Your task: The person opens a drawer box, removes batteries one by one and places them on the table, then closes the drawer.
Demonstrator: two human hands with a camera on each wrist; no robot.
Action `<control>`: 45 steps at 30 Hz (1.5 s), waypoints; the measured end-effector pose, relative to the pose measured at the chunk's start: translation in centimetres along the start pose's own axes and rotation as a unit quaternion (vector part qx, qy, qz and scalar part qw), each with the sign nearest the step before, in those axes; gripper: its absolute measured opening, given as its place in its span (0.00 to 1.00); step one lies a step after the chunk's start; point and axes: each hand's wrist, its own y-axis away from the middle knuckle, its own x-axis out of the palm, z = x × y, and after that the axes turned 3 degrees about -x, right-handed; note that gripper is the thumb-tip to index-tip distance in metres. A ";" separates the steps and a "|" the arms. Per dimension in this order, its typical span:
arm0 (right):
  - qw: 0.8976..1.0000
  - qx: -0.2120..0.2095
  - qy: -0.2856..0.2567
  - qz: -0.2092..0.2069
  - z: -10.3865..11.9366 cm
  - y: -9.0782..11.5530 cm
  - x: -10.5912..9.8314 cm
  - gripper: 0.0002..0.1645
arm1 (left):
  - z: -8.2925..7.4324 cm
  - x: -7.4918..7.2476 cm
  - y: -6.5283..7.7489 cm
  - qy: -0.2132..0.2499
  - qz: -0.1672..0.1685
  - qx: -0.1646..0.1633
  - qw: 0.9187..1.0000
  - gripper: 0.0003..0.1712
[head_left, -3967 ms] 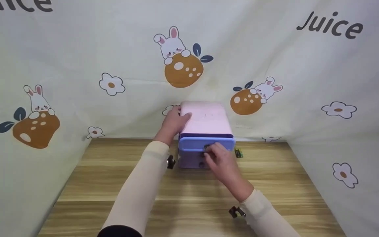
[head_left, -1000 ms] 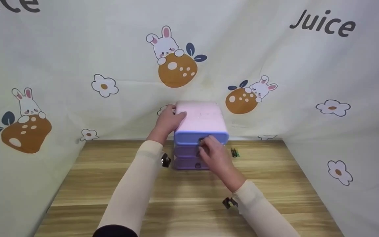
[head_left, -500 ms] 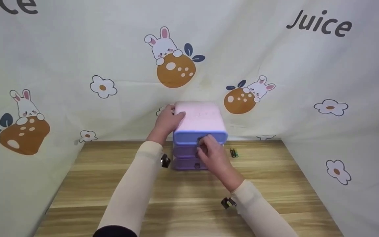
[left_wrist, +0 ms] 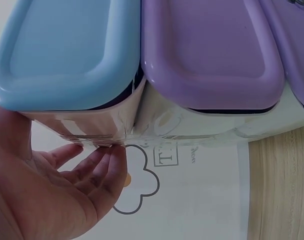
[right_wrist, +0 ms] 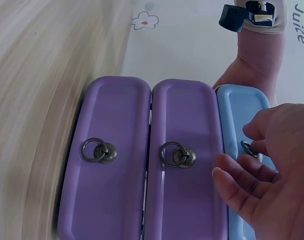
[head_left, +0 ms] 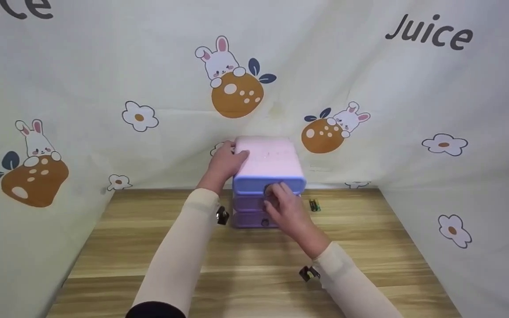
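A small drawer cabinet with a pink top (head_left: 270, 157) stands at the back of the table. Its front has a blue drawer (head_left: 248, 185) above two purple drawers (right_wrist: 114, 200), each with a metal ring pull. My left hand (head_left: 224, 164) holds the cabinet's left side, thumb over the top edge; in the left wrist view its bent fingertips (left_wrist: 114, 155) meet the side wall. With my right hand (head_left: 287, 207) I pinch the ring pull (right_wrist: 249, 148) of the blue drawer, whose front sits close against the cabinet. The other fingers are loosely bent before the middle drawer.
Green and black batteries (head_left: 314, 205) lie on the wooden table (head_left: 254, 274) right of the cabinet. A printed cloth (head_left: 166, 79) with rabbits and flowers hangs close behind and along both sides. A small dark device is strapped at each wrist.
Four seconds ago the blue drawer stood out a little, with a dark gap under the pink top; it has since moved in. Over the last half second both hands stay nearly still.
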 end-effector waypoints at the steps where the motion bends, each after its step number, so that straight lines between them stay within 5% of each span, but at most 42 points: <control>1: 1.000 0.001 0.001 0.001 0.0 0.2 0.0 0.14 | 0.0 0.0 -0.1 -0.002 0.000 0.000 1.000 0.39; 7: 1.000 -0.002 0.000 0.004 0.0 1.9 0.0 0.15 | 0.3 0.2 -0.2 -0.012 -0.005 -0.001 1.000 0.40; 18: 0.992 0.059 0.037 0.106 -0.2 5.2 1.6 0.21 | 0.7 0.3 -0.5 -0.012 -0.001 -0.008 1.000 0.40; 24: 0.989 0.072 0.041 0.120 -0.3 5.3 2.2 0.29 | 1.4 0.6 -1.8 -0.016 0.006 -0.012 1.000 0.42; 29: 0.986 0.089 0.039 0.134 -0.2 5.2 2.4 0.32 | 0.7 0.4 -0.9 -0.009 0.008 -0.019 1.000 0.41; 45: 0.990 0.092 0.006 0.107 -0.3 4.3 2.6 0.19 | 0.1 0.2 -0.3 -0.023 0.000 -0.009 1.000 0.41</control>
